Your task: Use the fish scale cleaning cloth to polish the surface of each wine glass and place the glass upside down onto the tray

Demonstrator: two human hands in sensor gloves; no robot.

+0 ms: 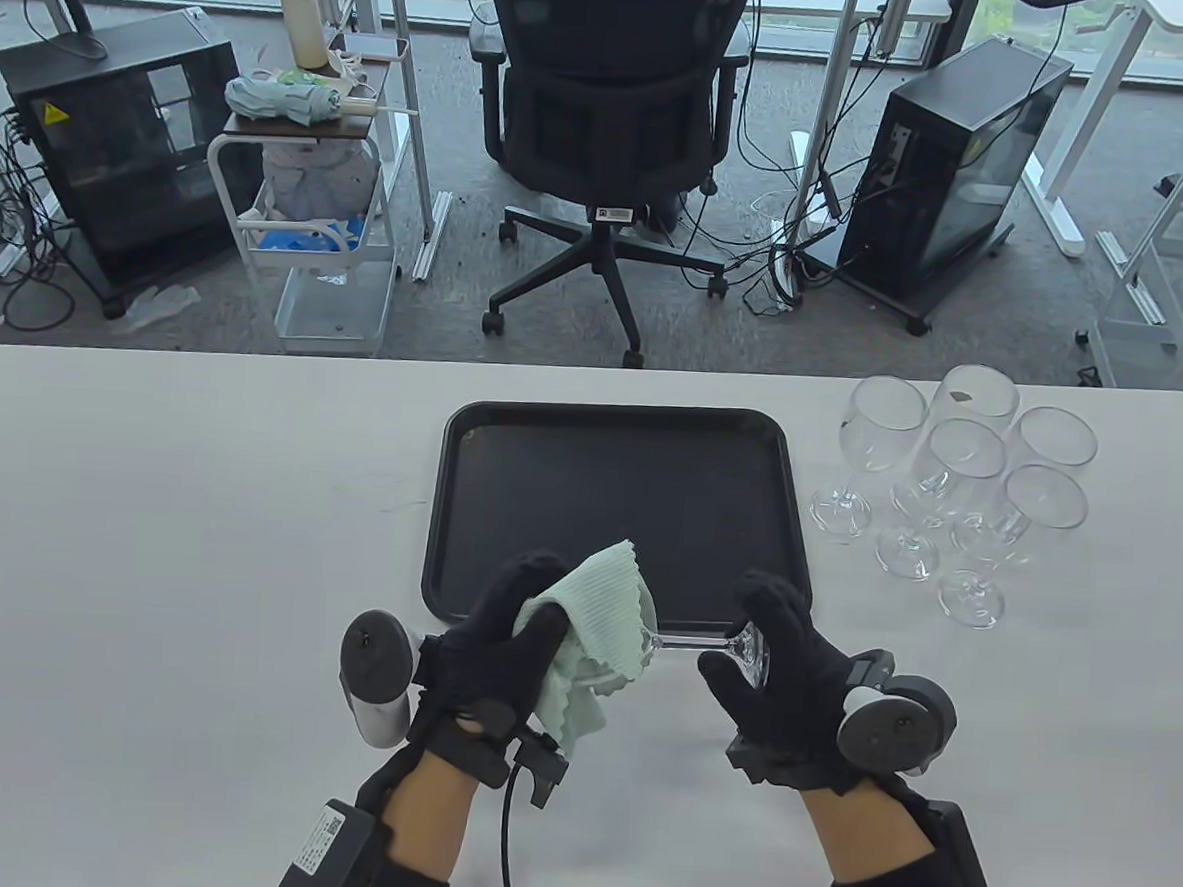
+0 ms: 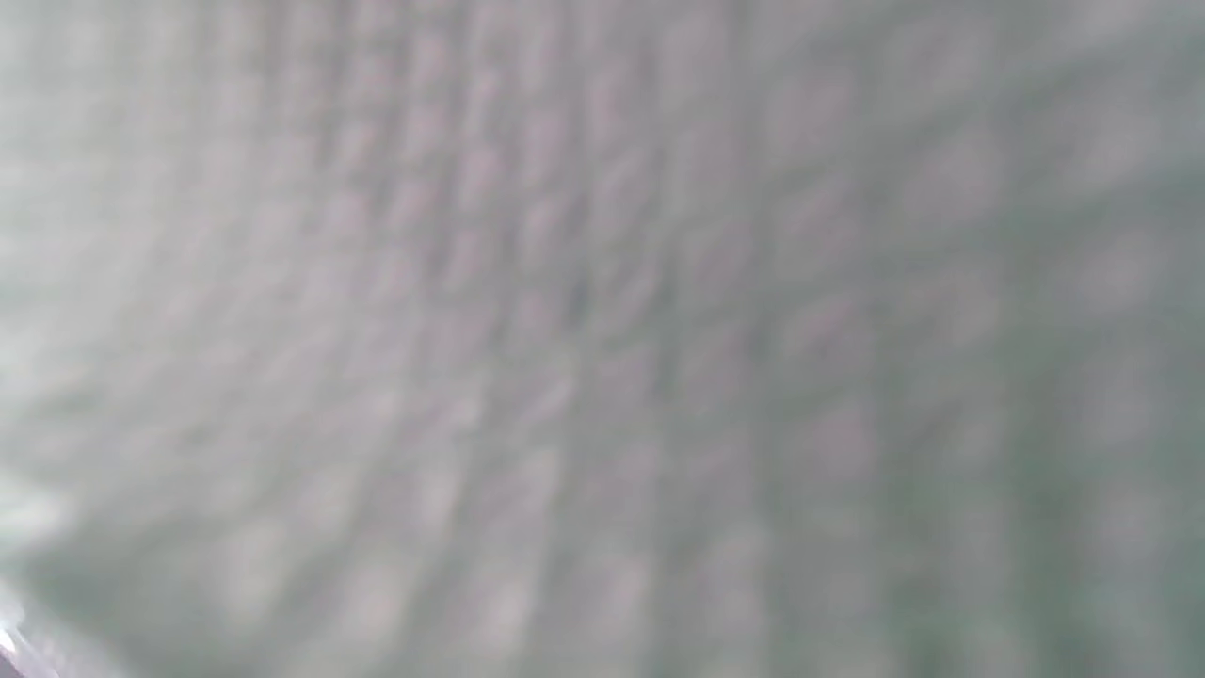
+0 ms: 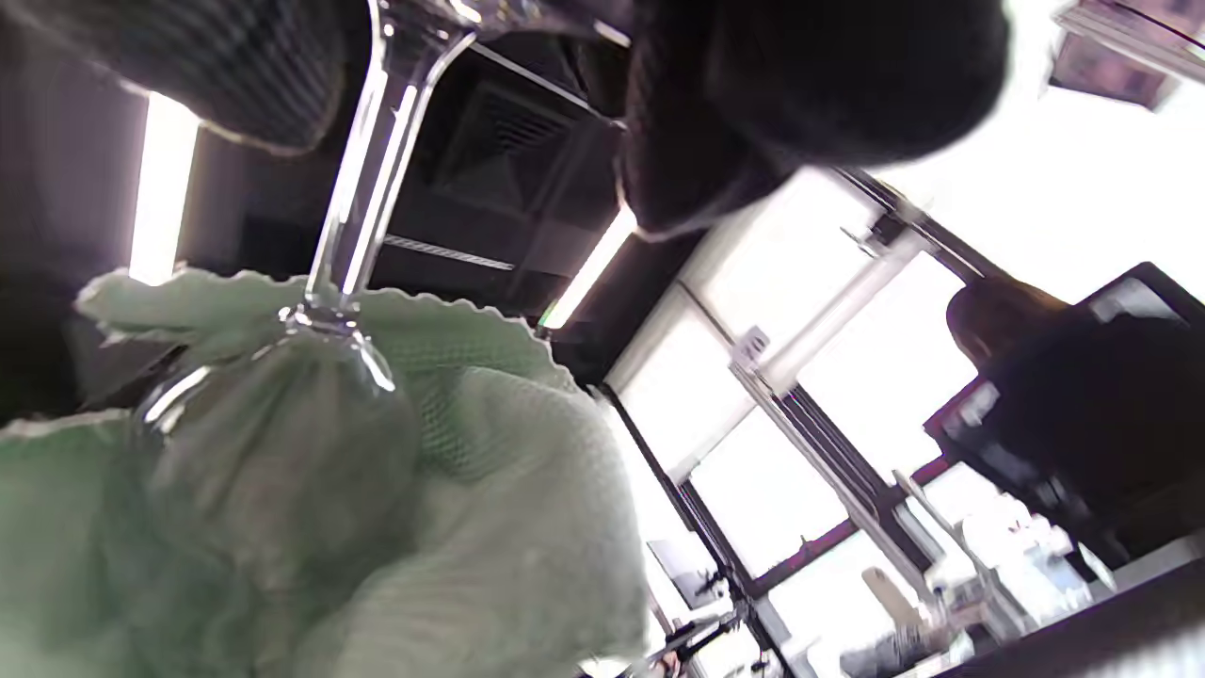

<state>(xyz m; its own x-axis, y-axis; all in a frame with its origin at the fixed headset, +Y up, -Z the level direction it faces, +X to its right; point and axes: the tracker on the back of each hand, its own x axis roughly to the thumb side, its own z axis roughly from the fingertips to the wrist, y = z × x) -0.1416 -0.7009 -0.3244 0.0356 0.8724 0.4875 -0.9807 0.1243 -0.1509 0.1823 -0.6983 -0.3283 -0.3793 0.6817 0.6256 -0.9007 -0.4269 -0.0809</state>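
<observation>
Just off the tray's [image 1: 629, 421] near edge, left hand [image 1: 499, 648] grips cloth-wrapped [image 1: 595, 629] glass [image 1: 700, 642], right hand [image 1: 783, 676] its base.

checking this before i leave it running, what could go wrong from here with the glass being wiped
1. The right hand grips the wine glass only by its foot, held sideways above the tray's near rim; twisting against the left hand could snap the thin stem.
2. The cloth bunched over the bowl hides it, so a slip might go unnoticed.
3. Five waiting glasses stand clustered close together; reaching in could topple one.
</observation>
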